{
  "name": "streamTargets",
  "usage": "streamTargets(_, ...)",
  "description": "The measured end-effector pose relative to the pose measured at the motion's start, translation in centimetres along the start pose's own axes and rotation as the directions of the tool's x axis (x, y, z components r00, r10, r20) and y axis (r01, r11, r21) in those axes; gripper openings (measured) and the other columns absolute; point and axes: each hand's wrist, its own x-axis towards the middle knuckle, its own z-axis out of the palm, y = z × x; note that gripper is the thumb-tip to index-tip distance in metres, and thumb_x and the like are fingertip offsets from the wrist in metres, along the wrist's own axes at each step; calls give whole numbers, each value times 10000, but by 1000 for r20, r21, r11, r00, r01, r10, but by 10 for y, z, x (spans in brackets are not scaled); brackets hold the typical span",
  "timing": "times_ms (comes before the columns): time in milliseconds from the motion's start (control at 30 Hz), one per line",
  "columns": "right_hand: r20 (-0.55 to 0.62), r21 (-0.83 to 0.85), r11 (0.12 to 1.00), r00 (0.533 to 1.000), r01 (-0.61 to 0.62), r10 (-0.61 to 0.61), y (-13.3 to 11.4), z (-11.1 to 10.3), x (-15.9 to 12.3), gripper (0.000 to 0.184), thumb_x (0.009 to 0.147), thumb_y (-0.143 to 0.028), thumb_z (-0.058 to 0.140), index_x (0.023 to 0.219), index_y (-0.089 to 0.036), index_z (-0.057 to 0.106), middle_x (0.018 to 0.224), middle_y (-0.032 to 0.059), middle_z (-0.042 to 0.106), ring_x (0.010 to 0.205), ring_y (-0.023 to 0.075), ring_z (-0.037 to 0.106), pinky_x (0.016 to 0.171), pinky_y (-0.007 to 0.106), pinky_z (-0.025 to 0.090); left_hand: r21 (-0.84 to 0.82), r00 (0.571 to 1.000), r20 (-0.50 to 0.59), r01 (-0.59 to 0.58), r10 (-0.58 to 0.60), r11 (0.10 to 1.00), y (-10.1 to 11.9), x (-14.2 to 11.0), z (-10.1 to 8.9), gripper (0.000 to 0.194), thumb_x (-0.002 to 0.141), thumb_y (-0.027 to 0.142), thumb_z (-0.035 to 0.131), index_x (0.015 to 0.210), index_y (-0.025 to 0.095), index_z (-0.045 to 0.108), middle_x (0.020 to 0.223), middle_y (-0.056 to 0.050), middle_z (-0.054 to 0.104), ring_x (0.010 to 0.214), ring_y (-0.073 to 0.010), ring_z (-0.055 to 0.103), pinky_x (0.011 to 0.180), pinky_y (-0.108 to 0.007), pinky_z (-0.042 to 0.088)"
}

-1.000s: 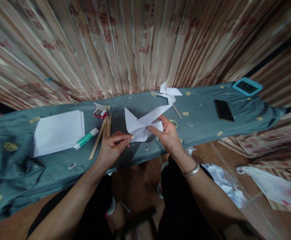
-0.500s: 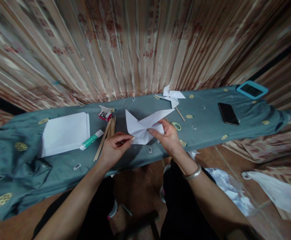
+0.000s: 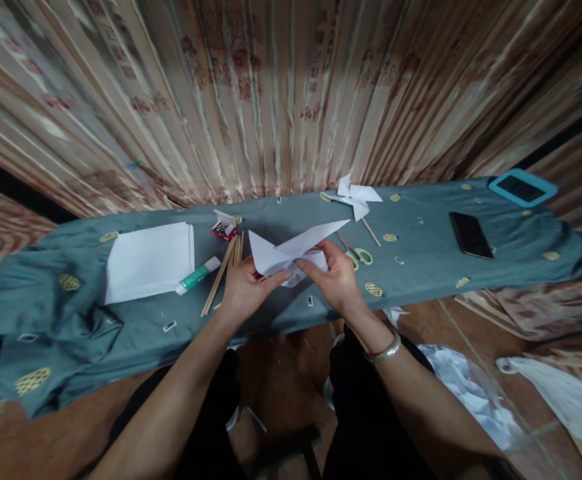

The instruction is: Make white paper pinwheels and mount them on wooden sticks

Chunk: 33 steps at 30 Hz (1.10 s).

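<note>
A folded white paper pinwheel (image 3: 298, 245) is held above the table between both hands. My right hand (image 3: 338, 277) pinches its right side, thumb on top near the centre. Closed on the left side is my left hand (image 3: 248, 287), thumb pointing toward the middle and fingers mostly hidden under the paper. A small wooden tip shows by the left thumb; how it is held I cannot make out. Behind the hands lies another white pinwheel (image 3: 358, 200) on a wooden stick (image 3: 371, 232). Scissors (image 3: 363, 256) with yellow-green handles rest just right of my right hand.
Left of the hands lie wooden sticks (image 3: 218, 280), a green-and-white glue stick (image 3: 198, 275), a small red box (image 3: 224, 230) and a stack of white paper (image 3: 151, 260). A phone (image 3: 471, 235) and a blue-framed device (image 3: 523, 187) lie right. A curtain (image 3: 281, 100) hangs behind.
My left hand has moved from the stick end at the pinwheel's lower left onto the paper itself, its thumb now near the centre. My view has shifted slightly left; the scissors show more.
</note>
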Motion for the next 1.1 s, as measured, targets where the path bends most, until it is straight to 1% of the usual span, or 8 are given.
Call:
streamTargets(167,13,-9,1000,1000,19,-18,3,3,0,278,695,-320,722,935,-240,605,915,21,752,864,222,702,796,351,548,72,997,-69,29,-24,997,5,3,1,292,650,323,788,871,139,741,856,-66,774,799,-247,720,725,-338,581)
streamTargets(300,-1,-14,1000,1000,27,-27,3,4,-1,261,696,-309,724,915,-236,602,901,23,746,863,222,701,801,351,543,157,995,-96,-11,27,988,2,3,1,258,690,337,764,862,147,736,838,-60,769,783,-242,715,703,-325,557)
streamTargets(400,-5,-39,999,999,34,-35,3,5,-2,266,712,-309,719,941,-238,603,912,26,744,853,220,699,794,351,539,214,991,-116,-45,71,976,-1,4,0,249,717,369,750,840,154,734,835,-59,761,778,-236,708,685,-310,536)
streamTargets(533,-5,-55,997,998,56,-57,3,6,-3,273,734,-308,714,974,-235,605,939,32,747,865,223,700,801,356,533,203,989,-119,-58,84,977,-4,6,0,259,724,397,750,813,155,732,827,-60,755,757,-223,701,650,-286,518)
streamTargets(667,-12,-112,991,997,80,-82,2,6,-3,267,745,-317,713,979,-231,616,949,34,754,878,227,706,806,356,532,189,988,-123,-65,90,980,-3,7,0,269,725,405,755,806,149,733,835,-73,759,767,-228,705,686,-296,531)
streamTargets(800,-25,-156,983,994,102,-107,1,5,-3,264,741,-315,705,976,-222,625,941,32,762,871,225,712,796,350,540,197,980,-163,-76,109,977,-5,8,1,268,700,397,771,793,149,732,835,-77,762,761,-230,709,679,-299,542)
streamTargets(967,-22,-155,982,993,109,-114,2,5,-4,275,733,-334,708,971,-219,630,936,40,765,868,224,716,792,343,550,210,966,-195,-129,171,969,-7,9,2,245,664,371,794,749,152,725,784,-65,756,705,-217,705,636,-284,544)
streamTargets(1100,-26,-166,981,994,96,-102,2,4,-4,258,725,-339,716,936,-213,636,898,41,766,817,222,718,752,337,554,213,963,-199,-140,183,967,-4,8,1,233,656,357,803,716,153,707,748,-49,749,660,-197,696,602,-264,543)
